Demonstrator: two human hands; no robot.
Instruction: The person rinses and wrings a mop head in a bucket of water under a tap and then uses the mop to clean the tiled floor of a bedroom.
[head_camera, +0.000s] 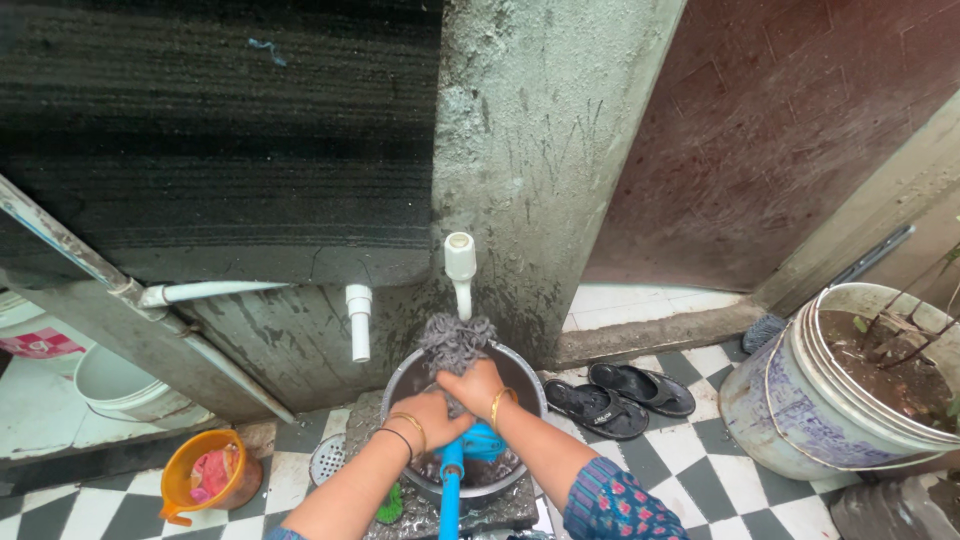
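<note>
- I'm in an outdoor wash corner: rough concrete wall (540, 130), black-and-white checked floor (690, 455), wet in places.
- The mop (455, 340), its grey strings bunched, hangs over the steel bucket (525, 375) right under the white tap (461, 270); its blue handle (450, 495) runs down towards me.
- Both my hands are close together and clamped on the strings: left hand (430, 415) lower, right hand (472, 385) above it, bangles on both wrists.
- If I wring too hard with the head this high, I judge dirty water could splash over the rim onto the floor and my sleeve (615, 505).
- The bucket sits on a small stone slab (400, 515); leaning on the mop could tip it or slide it off, I think.
- The handle is free at my end; if my grip slips on the wet strings, it may swing and knock the bucket.
- I cannot tell whether the tap is running; if it is, the bucket may overflow.
- Black sandals (620, 395) lie just right of the bucket, where spill would soak them.
- An orange jug (205, 480) with a pink cloth stands to the left, and a planter bucket (830, 390) well to the right; both look out of reach of a splash.
</note>
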